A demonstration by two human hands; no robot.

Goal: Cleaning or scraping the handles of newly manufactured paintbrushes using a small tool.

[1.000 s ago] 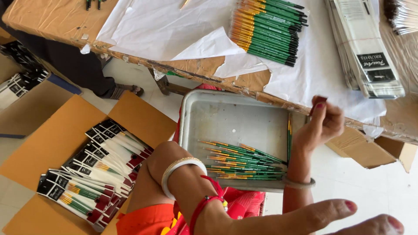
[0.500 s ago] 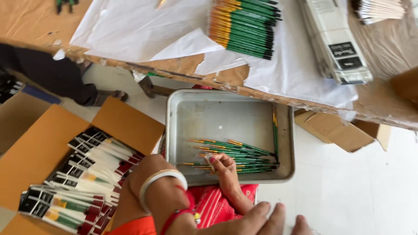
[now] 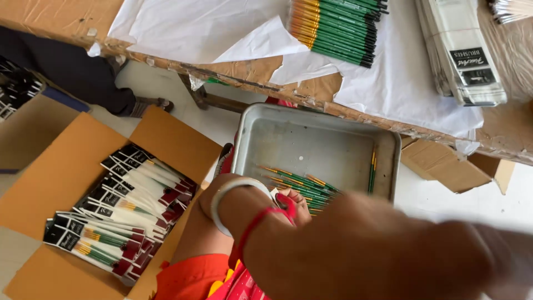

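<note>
Clearly the work at this moment is picking brushes out of the grey metal tray (image 3: 316,114). The left hand (image 3: 288,208), with a white bangle (image 3: 222,197) and a red thread at the wrist, reaches over the tray's near rim. Its fingers are curled down and drawn close together over the near ends of the loose green-handled brushes (image 3: 302,186). I cannot tell whether they have closed on any, because the wrist and a blurred arm hide the fingertips.

The brushes lie fanned across the tray's near half, right under and just beyond the hand, with their gold ferrules pointing toward the tray's left wall. Two more brushes (image 3: 372,169) lie apart along its right wall.

The right arm (image 3: 377,250) crosses low in front of the tray, very close and out of focus. Its hand is too blurred to read.

To my eye, a clean pick calls for pinching a few handles together near their ends and lifting them level, so the fan does not scatter.

Left of the tray, an open cardboard box (image 3: 66,166) holds packed brush sets (image 3: 122,211). Beyond the tray's far rim, on the table, are a bundle of green brushes (image 3: 338,28), white paper (image 3: 189,28) and a stack of empty sleeves (image 3: 458,50).
</note>
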